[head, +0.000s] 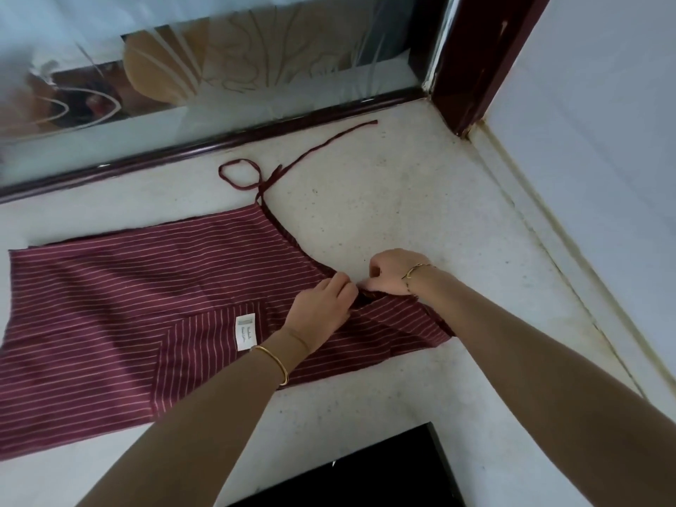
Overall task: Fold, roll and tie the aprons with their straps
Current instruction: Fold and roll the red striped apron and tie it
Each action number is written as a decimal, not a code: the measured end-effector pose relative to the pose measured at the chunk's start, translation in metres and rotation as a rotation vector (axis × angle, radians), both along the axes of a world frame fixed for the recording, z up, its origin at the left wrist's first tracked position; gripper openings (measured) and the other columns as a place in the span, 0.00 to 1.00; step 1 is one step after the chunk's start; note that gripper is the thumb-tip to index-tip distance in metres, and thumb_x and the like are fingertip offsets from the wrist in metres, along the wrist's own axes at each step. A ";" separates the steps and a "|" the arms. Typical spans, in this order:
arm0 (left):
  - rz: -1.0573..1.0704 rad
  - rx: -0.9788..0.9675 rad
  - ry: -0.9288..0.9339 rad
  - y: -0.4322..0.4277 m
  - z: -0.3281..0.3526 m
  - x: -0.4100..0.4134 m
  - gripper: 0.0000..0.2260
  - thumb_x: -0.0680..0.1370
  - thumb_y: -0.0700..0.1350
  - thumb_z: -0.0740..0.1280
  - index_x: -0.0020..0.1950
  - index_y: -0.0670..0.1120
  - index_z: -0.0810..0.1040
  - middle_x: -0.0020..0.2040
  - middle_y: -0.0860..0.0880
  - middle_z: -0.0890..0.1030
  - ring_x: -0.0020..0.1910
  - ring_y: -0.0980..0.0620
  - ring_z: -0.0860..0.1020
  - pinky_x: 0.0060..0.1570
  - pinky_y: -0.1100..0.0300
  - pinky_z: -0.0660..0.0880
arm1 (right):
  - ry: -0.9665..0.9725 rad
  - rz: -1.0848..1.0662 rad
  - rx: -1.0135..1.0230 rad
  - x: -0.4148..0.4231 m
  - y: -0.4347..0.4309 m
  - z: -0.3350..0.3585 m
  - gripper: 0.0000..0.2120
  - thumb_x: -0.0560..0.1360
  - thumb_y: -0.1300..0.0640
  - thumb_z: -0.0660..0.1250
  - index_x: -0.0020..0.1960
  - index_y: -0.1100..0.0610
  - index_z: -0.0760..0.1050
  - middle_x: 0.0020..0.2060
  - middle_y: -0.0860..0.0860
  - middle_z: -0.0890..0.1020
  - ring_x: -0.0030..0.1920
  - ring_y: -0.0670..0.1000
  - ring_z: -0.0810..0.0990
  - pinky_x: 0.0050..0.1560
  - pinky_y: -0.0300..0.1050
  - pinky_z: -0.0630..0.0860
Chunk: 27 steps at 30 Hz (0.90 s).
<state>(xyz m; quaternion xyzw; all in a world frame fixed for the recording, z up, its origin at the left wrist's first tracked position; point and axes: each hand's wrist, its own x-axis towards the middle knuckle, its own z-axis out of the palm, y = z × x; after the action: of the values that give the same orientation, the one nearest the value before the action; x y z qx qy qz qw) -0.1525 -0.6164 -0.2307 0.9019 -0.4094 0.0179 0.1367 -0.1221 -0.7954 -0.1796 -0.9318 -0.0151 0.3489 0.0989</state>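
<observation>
The maroon cotton apron with thin white stripes (120, 287) lies spread flat on the white speckled stone bench (384, 199), running from the 9 o'clock edge of the view to its centre. One corner is folded over at its 6 o'clock side, where the stripes run at a slant. A small white sewn-in label (245, 333) shows on that fold.

The left hand (322, 309) rests on the narrow end of the apron, its fingers (345, 283) curled down and pinching the cloth. The right hand (395, 274), just at its 2 o'clock and touching it, has its fingers bent and nips the same bunched edge.

From the apron's far corner a thin maroon fabric strap (314, 148) runs toward 12 o'clock, making a small loop before trailing straight off toward 1 o'clock.

A gold bangle (274, 364) circles the left wrist and a slim gold bracelet (413, 272) the right.

At 12 o'clock stands a frosted glass pane with etched patterns (219, 67) in a dark wooden frame (475, 67). A white wall (603, 140) rises at 3 o'clock, and a flat black panel (365, 470) lies at 6 o'clock.
</observation>
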 end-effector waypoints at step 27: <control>0.239 0.328 0.536 -0.033 0.021 0.026 0.30 0.72 0.53 0.72 0.67 0.44 0.64 0.63 0.44 0.62 0.53 0.46 0.72 0.53 0.54 0.75 | -0.438 -0.368 -0.331 -0.001 -0.088 0.026 0.11 0.72 0.68 0.56 0.51 0.57 0.70 0.43 0.53 0.75 0.51 0.56 0.73 0.56 0.51 0.68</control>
<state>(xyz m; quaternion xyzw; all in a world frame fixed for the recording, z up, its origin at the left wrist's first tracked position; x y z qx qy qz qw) -0.1263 -0.6491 -0.2097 0.9260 -0.2479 -0.2703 0.0894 -0.1232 -0.8830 -0.1535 -0.9752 0.1896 0.1142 0.0018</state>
